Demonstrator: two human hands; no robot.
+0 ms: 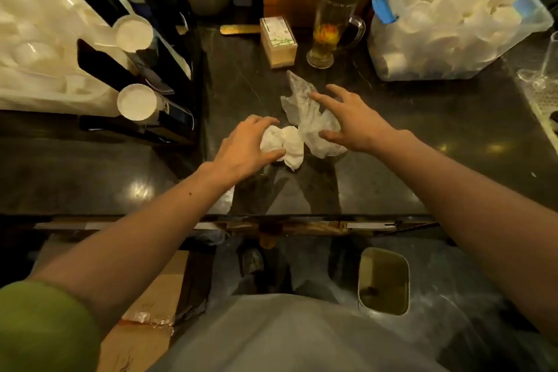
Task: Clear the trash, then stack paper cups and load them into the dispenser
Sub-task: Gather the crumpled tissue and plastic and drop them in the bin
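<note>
Nearest to the camera is the person's grey cloth garment [287, 335], and at the lower left corner a green sleeve [39, 326]. Both bare forearms reach forward over the dark glossy stone counter [392, 166]. The trash lies in the middle of this counter, in two pieces that touch each other. The first is a crumpled white paper napkin [290, 145], pressed into a loose ball with many folds. The second is a wrinkled clear plastic bag [302, 106], thin and half transparent, stretched from the napkin toward the far side. The left hand [244, 145] holds the napkin, with the fingers curled over its top and the thumb against its near side. The right hand [353, 121] is spread wide over the bag; the thumb and the index finger touch the plastic, and no finger closes on it. At the left stands a black cup dispenser [169, 75] with white paper cups [134, 101] showing at the tube ends. At the far right a clear plastic box [531, 21] is full of loose white cups. Behind the trash stand a tall glass mug of tea [329, 24] and a small cardboard box [277, 39].
</note>
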